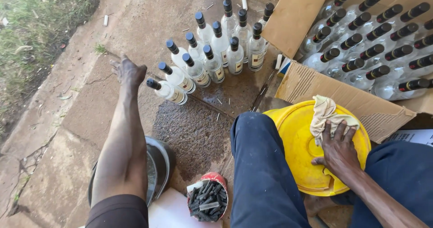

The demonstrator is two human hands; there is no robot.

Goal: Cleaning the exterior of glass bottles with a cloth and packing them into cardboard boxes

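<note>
- Left hand point(129, 71) stretched far out over the stone floor point(67, 119), fingers spread and empty, fingertips just beside the nearest lying bottle point(167, 91); touching it or not, hard to tell from this angle.
- Clear glass bottles point(221, 47) with dark caps and small labels clustered on the floor at far centre, most upright, the nearest ones tilted or lying toward the left hand.
- Right hand point(339, 147) laid flat, fingers splayed, pressing a pale cloth point(327, 115) onto a yellow bucket lid point(297, 151) at near right.
- Cloth bunched under the fingertips, its far end draped against the cardboard box point(315, 86).
- Box open at far right, packed with more capped clear bottles lying on their sides.
- Red-rimmed tub point(208, 200) full of dark caps at near centre, just left of a blue trouser leg point(261, 174).
- Round metal basin point(158, 165) under the left forearm, near left.
- Damp dark patch on the floor between basin and bottles.
- Grass point(31, 20) along the far left edge.
</note>
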